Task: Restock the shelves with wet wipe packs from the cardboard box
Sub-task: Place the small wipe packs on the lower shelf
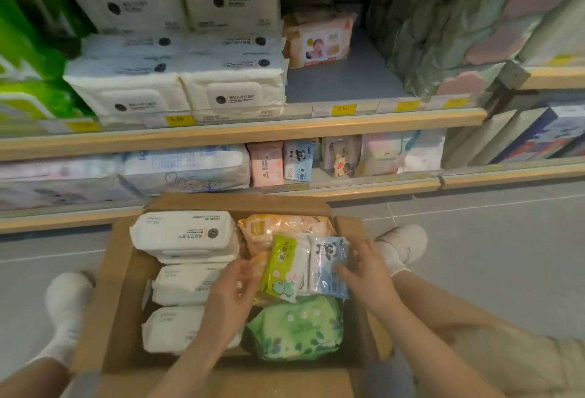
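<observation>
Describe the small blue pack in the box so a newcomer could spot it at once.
Start at the open cardboard box on the floor below the shelves. Between the two hands, small packs stand bunched. The blue pack is rightmost, against the right hand, and alone shows a panda; its neighbour is yellow-green.
</observation>
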A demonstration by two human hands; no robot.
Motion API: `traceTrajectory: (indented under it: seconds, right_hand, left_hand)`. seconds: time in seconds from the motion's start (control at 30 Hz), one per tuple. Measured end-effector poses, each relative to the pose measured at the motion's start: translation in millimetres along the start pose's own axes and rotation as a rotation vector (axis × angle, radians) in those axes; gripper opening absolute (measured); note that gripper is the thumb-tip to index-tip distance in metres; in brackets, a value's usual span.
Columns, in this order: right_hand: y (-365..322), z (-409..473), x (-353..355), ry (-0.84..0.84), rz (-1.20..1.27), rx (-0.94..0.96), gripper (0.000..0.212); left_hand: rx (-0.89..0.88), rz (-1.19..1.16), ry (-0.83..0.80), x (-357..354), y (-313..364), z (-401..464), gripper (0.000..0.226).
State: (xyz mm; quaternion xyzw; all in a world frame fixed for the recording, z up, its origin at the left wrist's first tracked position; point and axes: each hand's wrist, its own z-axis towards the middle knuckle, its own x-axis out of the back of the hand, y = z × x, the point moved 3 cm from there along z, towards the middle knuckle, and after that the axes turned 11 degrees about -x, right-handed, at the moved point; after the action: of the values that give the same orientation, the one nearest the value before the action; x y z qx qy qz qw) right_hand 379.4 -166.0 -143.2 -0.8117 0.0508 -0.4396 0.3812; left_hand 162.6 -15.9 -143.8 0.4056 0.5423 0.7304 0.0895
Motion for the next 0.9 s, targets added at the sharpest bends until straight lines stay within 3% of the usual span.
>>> traceTrajectory:
  seconds: [0.23, 0.6, 0.9]
  right_hand:
    - [12, 7, -31, 0.055, -0.027, -0.247, 0.056]
    - [9, 10, -34, 0.095, 0.117, -0.286, 0.034]
    - [2, 7, -24, 0.064, 0.217, -0.283, 0.029]
  left_hand:
    - [0.097, 0.043, -0.089, -1, -28, -28, 0.016]
    - [0.065, 0.102, -0.124, -10, -18, -9, 0.024]
    - [0.11, 0.102, -0.087, -21, -11, 5, 0.027]
